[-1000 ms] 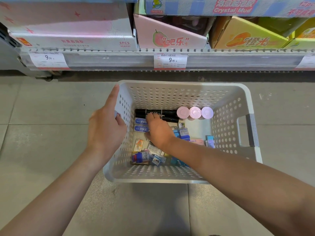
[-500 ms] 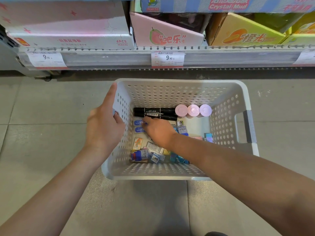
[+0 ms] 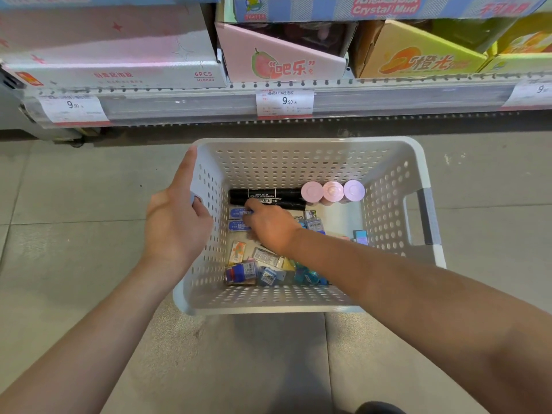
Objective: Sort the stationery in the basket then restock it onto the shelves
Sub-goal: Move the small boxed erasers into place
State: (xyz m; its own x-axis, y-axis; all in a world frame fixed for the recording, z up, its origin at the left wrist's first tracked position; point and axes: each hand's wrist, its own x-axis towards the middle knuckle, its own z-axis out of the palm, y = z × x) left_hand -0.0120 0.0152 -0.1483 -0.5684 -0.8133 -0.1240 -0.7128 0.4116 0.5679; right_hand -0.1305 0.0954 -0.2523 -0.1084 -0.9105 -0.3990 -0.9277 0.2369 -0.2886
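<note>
The left hand [image 3: 176, 218] grips the basket [image 3: 298, 306] wall while the right hand [image 3: 270, 224], grip state unclear, reaches the small, light, rigid blue erasers [image 3: 237, 213], best pinched by their long edges.

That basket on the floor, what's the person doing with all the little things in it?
A person is sorting stationery in a white basket that sits on the floor in front of a shop shelf. The left hand holds the basket's left rim. The right hand reaches inside, its fingers at the black markers and two blue erasers. Three pastel round-topped containers stand beside the markers, and small packets lie jumbled nearer the person. Nothing has been lifted out yet.
</note>
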